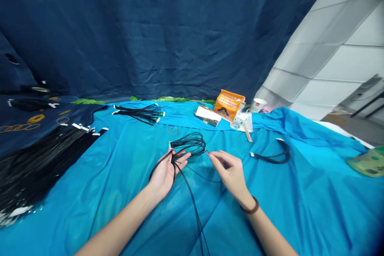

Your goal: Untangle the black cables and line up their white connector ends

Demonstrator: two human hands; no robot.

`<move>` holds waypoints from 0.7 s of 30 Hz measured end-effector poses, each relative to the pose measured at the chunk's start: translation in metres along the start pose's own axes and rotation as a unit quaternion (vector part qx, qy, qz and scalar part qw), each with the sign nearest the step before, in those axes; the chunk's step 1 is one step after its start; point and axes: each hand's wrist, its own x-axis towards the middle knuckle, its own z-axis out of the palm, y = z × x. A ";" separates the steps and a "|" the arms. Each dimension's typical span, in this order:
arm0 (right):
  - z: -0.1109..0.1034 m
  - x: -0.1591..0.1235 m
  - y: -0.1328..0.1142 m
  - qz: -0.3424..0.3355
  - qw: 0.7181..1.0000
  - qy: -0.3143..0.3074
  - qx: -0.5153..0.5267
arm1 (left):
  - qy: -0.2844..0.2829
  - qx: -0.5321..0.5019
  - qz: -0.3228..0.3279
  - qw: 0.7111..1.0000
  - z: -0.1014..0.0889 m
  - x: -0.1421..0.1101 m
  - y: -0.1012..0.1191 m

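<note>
Clock centring on the black cable bundle [189, 144], 12 pointing away from the person. Bundle is looping out over the middle of the blue-draped tabletop [105, 196], between both hands.

Left hand [163, 172], 7–8 o'clock: palm is facing up, fingers are loosely gripping the bundle by its white connector [170, 147]. Right hand [230, 168], 4 o'clock: fingers are pinching a thin wire end [207, 151] just beside the loop's right end. Loose strands [195, 202] are trailing to 6 and running out past the bottom of view.

Margins:
- 9: widest stretch of tabletop is showing here, up to the large cable pile [45, 160], which is running off the left of view.
- 10: rubber band [173, 128] is lying near the loop; smaller cable bundle [139, 113] is lying beyond it, close to the far edge.
- 1–2: box [208, 117], orange bag [228, 104], clear packet [240, 120] and wooden stick [247, 133] are crowding the far side; paper cup [257, 106] is standing past them.
- 3: bent cable bundle [283, 157] is lying near the right hand, tabletop showing between.

Navy curtain [180, 32] is hanging behind the far edge.
</note>
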 end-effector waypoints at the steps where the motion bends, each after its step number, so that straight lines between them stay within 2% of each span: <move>1: 0.003 -0.001 0.000 -0.010 1.000 0.003 -0.013 | 0.019 -0.003 0.005 1.000 0.000 0.001 -0.002; 5: 0.013 -0.005 0.001 -0.030 0.998 -0.022 -0.056 | 0.097 -0.010 0.007 0.995 -0.003 0.003 -0.011; 8: 0.019 -0.006 0.004 -0.068 0.993 -0.010 -0.095 | 0.109 0.010 0.013 0.994 -0.003 0.002 -0.014; 12: 0.018 -0.004 0.008 -0.123 0.983 0.002 -0.134 | 0.083 0.057 0.014 0.995 -0.001 -0.004 -0.016; 16: 0.016 0.000 0.012 -0.171 0.973 -0.066 -0.138 | 0.051 0.082 0.012 0.995 0.000 -0.008 -0.017; 18: 0.015 0.000 0.015 -0.173 0.972 -0.100 -0.127 | 0.030 0.088 0.001 0.996 0.001 -0.008 -0.017; 21: 0.016 0.000 0.019 -0.153 0.977 -0.110 -0.100 | 0.005 0.095 -0.011 0.995 0.000 -0.007 -0.016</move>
